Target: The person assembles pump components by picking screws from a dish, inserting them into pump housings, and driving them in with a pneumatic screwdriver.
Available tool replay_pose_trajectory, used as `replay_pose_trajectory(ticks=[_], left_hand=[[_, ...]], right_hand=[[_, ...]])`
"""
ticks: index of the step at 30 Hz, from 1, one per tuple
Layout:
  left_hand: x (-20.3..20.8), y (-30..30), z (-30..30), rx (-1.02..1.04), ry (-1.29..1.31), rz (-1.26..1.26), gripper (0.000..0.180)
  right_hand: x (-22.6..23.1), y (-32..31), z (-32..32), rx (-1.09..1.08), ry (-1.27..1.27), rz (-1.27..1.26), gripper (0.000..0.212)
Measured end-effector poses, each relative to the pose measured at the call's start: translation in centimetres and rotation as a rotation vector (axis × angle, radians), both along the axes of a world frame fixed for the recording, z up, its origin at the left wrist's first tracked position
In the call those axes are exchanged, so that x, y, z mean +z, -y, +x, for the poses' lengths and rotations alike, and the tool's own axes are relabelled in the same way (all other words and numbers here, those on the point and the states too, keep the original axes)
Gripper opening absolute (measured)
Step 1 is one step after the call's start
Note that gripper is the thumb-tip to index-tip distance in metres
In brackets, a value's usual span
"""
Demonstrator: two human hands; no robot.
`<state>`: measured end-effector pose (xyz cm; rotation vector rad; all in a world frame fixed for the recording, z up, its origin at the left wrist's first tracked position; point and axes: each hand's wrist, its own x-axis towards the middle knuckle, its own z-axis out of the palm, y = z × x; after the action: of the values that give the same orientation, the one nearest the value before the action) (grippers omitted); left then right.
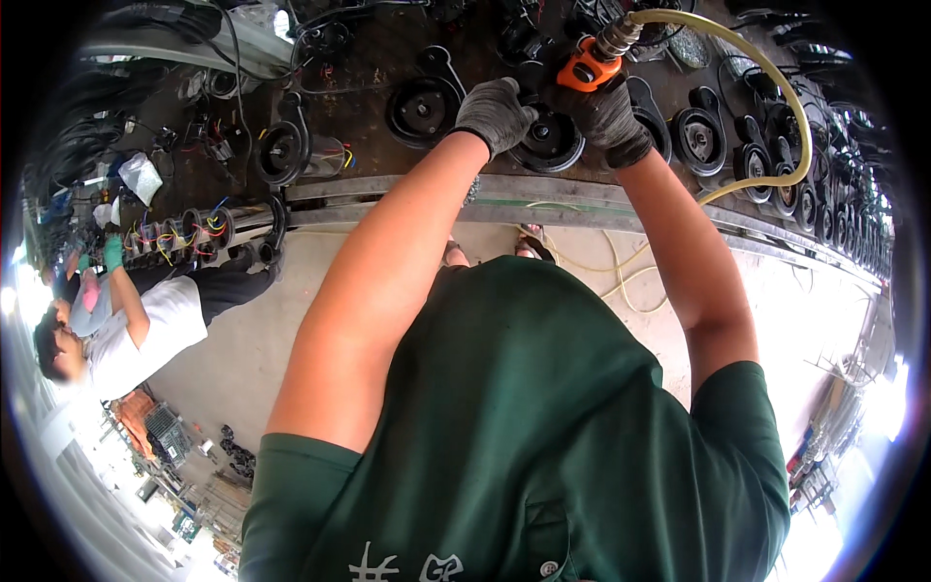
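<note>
On the dark workbench in front of me lies a black round housing with an open, dish-like face. My left hand, in a grey knit glove, has its fingers curled at the upper left of this housing and seems to grip its narrow upper part. My right hand, gloved alike, is wrapped round an orange and black air driver just above and right of the housing. A yellow air hose joins the driver through a metal coupling. The driver's tip is hidden by dark parts and my hand.
Similar black housings stand along the bench, with a long row to the right. Motors with coloured wires lie at the left. A co-worker in a white shirt works there. A metal rail edges the bench; hose loops across the floor.
</note>
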<state>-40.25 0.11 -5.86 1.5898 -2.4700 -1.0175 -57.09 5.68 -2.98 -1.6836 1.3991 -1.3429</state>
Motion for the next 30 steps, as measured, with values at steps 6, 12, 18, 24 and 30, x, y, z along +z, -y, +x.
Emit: replay_pose_trajectory(ticks=[6,12,18,24,30], left_hand=[[0.7,-2.1,1.5,0.070,-0.232,-0.063,0.036],[-5.5,-8.7,9.3,-0.042,-0.311,-0.260,0.020],[-17.4,-8.5,14.0,-0.425,0.310,-0.527,0.019],[-15.3,-8.5,13.0,0.091,-0.305,-0.129,0.011],[-8.9,-8.2,10.9,-0.033,-0.211,-0.176,0.021]], right_hand=[[0.8,0.1,-0.4,0.122,0.280,0.133,0.039],[1.3,-0.2,-1.0,0.095,-0.013,0.109,0.039],[1.4,-1.0,1.6,0.099,0.216,0.116,0.030],[2.3,-2.1,0.7,0.074,0.354,0.014,0.035],[7.0,-5.0,-0.1,0.060,0.672,0.074,0.043]])
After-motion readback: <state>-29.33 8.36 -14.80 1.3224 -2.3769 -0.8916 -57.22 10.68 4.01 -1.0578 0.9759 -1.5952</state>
